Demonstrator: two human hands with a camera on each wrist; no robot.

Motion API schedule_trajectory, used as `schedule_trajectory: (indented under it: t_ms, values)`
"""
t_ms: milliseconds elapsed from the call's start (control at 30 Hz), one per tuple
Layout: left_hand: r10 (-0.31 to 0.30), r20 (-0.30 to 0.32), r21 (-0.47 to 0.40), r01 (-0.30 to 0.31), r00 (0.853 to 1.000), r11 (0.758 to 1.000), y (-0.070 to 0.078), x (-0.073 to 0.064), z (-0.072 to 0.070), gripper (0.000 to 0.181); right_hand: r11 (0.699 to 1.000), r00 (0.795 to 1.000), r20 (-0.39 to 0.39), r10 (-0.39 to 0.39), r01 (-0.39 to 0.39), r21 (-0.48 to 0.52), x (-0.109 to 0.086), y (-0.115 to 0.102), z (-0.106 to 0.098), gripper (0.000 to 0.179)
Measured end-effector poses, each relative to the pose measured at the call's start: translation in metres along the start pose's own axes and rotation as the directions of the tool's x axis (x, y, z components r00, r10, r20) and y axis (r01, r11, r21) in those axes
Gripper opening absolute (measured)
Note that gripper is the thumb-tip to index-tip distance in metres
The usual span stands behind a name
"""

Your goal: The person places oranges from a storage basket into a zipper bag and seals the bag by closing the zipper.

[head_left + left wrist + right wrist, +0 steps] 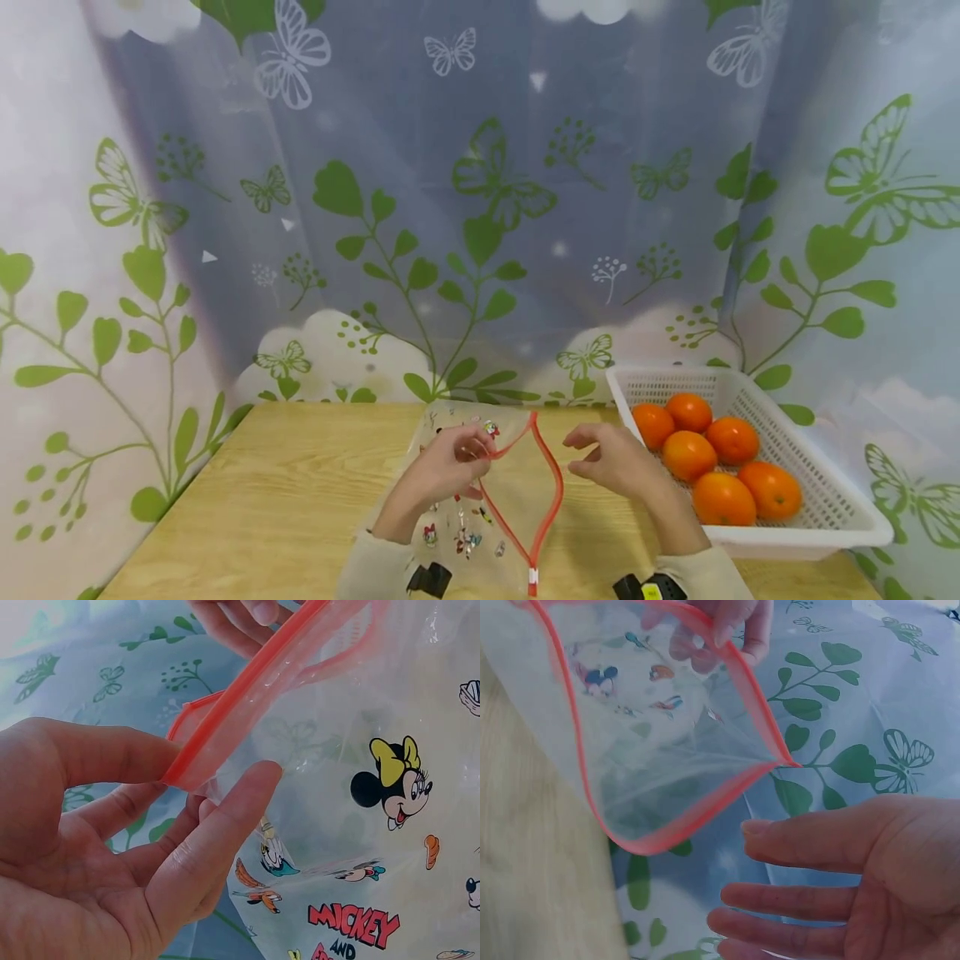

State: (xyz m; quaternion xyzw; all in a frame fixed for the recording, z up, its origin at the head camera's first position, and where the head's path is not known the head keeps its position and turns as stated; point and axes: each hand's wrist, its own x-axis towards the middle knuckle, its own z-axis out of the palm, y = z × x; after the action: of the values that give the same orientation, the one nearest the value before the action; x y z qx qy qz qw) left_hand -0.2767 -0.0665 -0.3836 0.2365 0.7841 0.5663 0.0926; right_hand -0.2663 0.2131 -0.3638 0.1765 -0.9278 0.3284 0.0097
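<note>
A clear plastic zip bag point(557, 500) with a red zip edge and cartoon prints stands over the table in the head view, its mouth spread wide towards the right. My left hand point(450, 462) pinches the red edge on the near side of that mouth. Up close in the left wrist view, the zip bag point(330, 802) shows a mouse face and lettering. My right hand point(617, 458) hovers to the right of the mouth, fingers loosely extended and holding nothing. In the right wrist view, the right hand point(832, 877) is apart from the red edge.
To the right stands a white plastic basket point(832, 533) with several oranges point(688, 456) in it. The wooden table point(285, 500) runs back to a patterned cloth backdrop point(420, 208), which also hangs at both sides.
</note>
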Motion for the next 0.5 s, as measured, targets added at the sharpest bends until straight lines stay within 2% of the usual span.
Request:
schedule_trajectory:
  t_ms: [233,500]
  values:
    - [-0.005,-0.011,-0.011,0.005,1.0,1.0,-0.001,-0.002,-0.002,0.012,0.991,0.999,0.03,-0.025,0.029,-0.129,0.008,-0.004,-0.024,0.029]
    - [-0.016,-0.017,-0.001,0.016,1.0,1.0,-0.002,0.0,-0.004,0.011,0.976,0.992,0.123,-0.021,0.048,-0.215,0.022,-0.005,-0.045,0.031]
